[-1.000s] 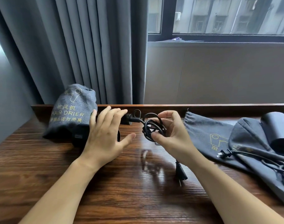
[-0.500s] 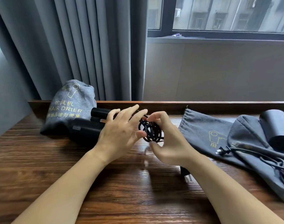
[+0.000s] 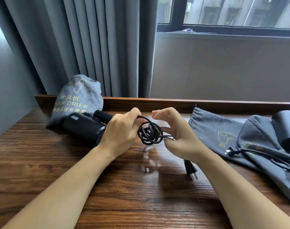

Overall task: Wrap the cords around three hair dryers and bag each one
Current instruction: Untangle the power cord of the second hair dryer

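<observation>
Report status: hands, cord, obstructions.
Both hands, left and right, gripping coiled cord. Hair dryer unbagged on table. Nothing obstructing.

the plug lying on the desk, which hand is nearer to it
Right. The right hand is just above the plug, which lies by its wrist; the left hand is further off to the left, holding the coiled cord.

Both hands (image 3: 122, 131) (image 3: 179, 138) curled, fingertips nearly meeting.

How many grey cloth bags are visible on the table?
3: one printed bag upright at the far left, one flat bag right of the hands, one bag under the right dryer. Others may be out of view.
</observation>
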{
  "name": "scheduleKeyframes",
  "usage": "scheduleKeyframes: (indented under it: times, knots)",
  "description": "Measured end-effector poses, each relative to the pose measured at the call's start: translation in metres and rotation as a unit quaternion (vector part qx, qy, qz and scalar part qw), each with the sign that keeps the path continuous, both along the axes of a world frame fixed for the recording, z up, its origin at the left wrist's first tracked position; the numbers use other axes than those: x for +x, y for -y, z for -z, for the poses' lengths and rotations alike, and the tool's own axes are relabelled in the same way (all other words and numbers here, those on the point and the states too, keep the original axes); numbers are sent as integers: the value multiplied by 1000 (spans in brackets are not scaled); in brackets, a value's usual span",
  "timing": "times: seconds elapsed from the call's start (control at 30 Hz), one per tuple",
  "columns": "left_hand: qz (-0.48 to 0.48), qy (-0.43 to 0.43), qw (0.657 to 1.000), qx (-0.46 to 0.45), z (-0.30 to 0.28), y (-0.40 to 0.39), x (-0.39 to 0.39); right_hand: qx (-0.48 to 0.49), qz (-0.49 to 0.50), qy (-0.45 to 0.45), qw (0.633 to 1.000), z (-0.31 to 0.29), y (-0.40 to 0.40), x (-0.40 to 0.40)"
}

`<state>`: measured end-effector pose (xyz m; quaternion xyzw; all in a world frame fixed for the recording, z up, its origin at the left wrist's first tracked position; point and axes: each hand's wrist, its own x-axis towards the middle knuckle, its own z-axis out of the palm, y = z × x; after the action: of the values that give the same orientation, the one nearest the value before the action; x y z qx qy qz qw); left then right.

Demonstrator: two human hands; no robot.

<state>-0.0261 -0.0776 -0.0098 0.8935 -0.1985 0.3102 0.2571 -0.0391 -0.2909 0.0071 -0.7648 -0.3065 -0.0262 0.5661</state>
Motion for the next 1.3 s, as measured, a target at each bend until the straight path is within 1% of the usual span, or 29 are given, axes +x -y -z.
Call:
scheduleKeyframes:
  times: [0.13, 0.27, 0.37, 0.43, 0.57, 0.63, 0.7, 0.77, 0.97, 1.03, 1.1, 1.17, 1.23, 1.3]
  knots:
    - [18, -32, 997, -62, 2, 1, -1, -10, 68, -17, 998, 0, 3, 7]
    - [49, -63, 986, -146, 0, 5, -2, -28, 139, -10, 990, 1, 4, 11]
    - [45, -92, 972, -210, -1, 7, -3, -19, 178, -24, 983, 4, 5, 14]
    - [37, -102, 967, -229, -1, 6, -2, -17, 207, -24, 978, 7, 4, 15]
    - [9, -105, 964, -243, 4, 6, 2, -54, 237, 21, 970, 13, -1, 13]
    - [-4, -105, 962, -250, 7, 7, 3, -74, 225, 51, 970, 12, -4, 8]
    - [-14, -104, 961, -257, 8, 7, 4, -104, 211, 100, 967, 11, -5, 4]
    - [-12, -111, 957, -269, 9, 7, 4, -111, 203, 141, 962, 12, -5, 3]
    - [12, -105, 961, -254, 8, 8, -1, -125, 207, 197, 950, 16, -2, 6]
    - [15, -113, 962, -249, 7, 10, -3, -123, 208, 203, 949, 16, -4, 5]
    - [44, -127, 958, -254, 5, 11, -8, -115, 213, 205, 948, 17, -5, 6]
    - [97, -156, 949, -255, 0, 10, -14, -111, 218, 207, 947, 19, -4, 8]
    - [140, -177, 948, -224, -4, 8, -19, -115, 220, 208, 946, 20, -2, 10]
    - [146, -162, 959, -179, -5, 8, -21, -120, 225, 212, 943, 21, -3, 11]
